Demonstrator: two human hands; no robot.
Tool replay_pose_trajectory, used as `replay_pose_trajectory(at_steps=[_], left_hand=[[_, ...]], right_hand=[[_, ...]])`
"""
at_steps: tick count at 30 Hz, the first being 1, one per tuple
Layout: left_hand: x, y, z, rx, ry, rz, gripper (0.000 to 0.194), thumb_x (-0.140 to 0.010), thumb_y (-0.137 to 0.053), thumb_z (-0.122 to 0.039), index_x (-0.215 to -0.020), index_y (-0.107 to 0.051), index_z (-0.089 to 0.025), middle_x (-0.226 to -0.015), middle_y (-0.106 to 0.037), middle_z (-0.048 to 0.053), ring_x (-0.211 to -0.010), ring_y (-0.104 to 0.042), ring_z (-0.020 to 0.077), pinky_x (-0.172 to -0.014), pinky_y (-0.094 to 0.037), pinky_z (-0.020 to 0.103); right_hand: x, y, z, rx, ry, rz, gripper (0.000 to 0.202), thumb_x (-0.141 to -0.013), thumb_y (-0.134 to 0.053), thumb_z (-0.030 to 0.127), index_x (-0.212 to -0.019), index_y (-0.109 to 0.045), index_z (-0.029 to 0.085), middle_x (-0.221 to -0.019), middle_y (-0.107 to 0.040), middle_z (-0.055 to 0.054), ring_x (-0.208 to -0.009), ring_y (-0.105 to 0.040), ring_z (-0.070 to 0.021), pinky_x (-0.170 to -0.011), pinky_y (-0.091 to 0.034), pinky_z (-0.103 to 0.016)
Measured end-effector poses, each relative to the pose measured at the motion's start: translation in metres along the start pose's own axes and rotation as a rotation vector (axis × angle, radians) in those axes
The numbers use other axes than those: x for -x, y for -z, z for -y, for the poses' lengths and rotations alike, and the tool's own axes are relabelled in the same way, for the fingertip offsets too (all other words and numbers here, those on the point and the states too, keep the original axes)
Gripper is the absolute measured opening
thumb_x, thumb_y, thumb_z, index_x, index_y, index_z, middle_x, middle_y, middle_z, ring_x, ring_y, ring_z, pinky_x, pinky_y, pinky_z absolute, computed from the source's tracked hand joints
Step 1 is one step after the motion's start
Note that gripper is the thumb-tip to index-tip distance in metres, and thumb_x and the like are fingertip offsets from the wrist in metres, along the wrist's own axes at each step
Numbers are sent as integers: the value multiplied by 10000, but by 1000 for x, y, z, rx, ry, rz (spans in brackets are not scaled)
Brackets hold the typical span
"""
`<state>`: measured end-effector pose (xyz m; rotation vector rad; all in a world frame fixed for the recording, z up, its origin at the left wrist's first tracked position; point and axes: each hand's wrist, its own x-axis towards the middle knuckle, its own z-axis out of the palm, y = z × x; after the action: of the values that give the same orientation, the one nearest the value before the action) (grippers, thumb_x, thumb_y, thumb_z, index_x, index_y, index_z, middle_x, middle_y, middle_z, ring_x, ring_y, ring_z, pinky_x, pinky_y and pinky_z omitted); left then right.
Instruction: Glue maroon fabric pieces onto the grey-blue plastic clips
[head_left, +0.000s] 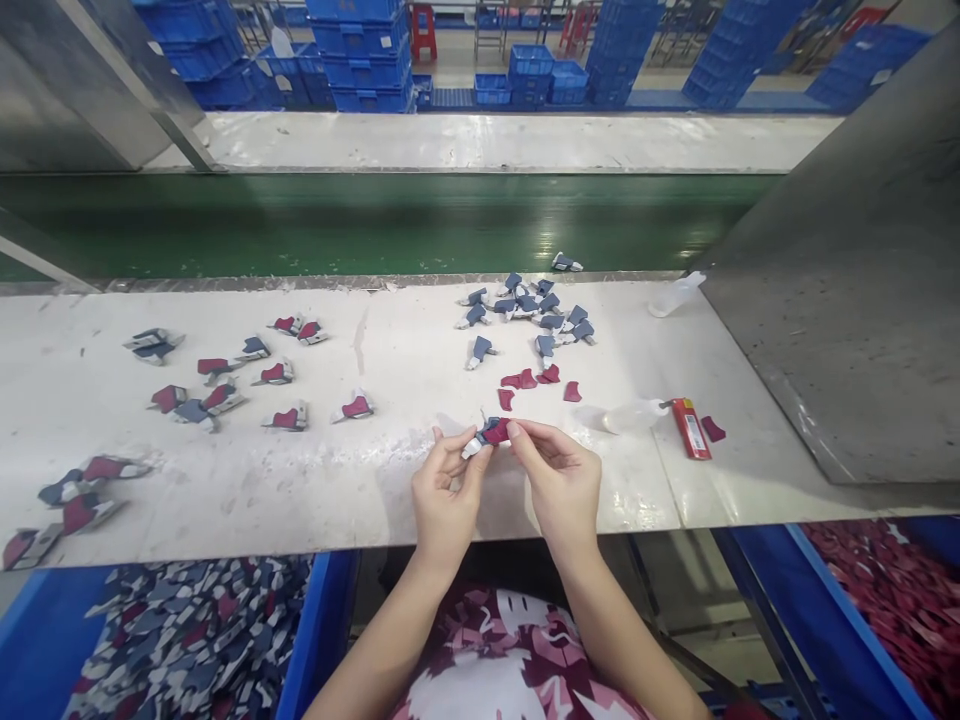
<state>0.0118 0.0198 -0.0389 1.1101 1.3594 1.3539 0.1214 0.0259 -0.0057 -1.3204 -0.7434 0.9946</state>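
Note:
My left hand point(448, 492) pinches a small blue-grey and white part point(474, 446) above the front of the white table. Fingers of my right hand point(562, 485) close on a dark red piece point(497, 431), which lies against that part. Just beyond my hands are several loose red pieces point(572, 391). Farther back sits a cluster of blue-grey and white parts point(527, 303). On the left side of the table are several parts with red pieces on them point(286, 417).
A clear bottle point(637, 415) lies beside a red box point(691, 428) at right, with another bottle point(676, 294) behind. A green belt point(450, 225) crosses beyond the table point(405, 350). Blue bins of parts point(322, 630) and red pieces point(862, 620) stand below. A metal panel point(862, 270) rises at right.

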Motion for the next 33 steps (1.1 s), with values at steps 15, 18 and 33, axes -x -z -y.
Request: replay_pose_trajectory(at_steps=[15, 18, 33], left_hand=[[4, -4, -9, 39, 15, 43, 226, -835, -747, -257, -1041, -706, -173, -1063, -788, 85, -1018, -748, 238, -1116, -479, 408], [4, -5, -10, 62, 27, 72, 251, -846, -735, -280, -1063, -694, -162, -1083, -778, 108, -1048, -737, 261, -949, -598, 360], [8, -11, -21, 75, 72, 50, 114, -846, -732, -253, -924, -695, -179, -951, -806, 64, -948, -766, 213, -1202, -352, 406]], right_hand=[[4, 5, -1, 22, -34, -12, 165, -773, -788, 356, -856, -785, 213, -853, -783, -45, -767, -708, -180, -703, -561, -297], [4, 6, -2, 21, -26, -6, 173, -779, -785, 357, -864, -783, 207, -855, -782, -50, -768, -711, -184, -705, -563, -303], [12, 9, -9, 383, 519, -74, 118, -904, -651, 210, -976, -745, 222, -872, -739, -40, -765, -662, -158, -597, -523, -282]])
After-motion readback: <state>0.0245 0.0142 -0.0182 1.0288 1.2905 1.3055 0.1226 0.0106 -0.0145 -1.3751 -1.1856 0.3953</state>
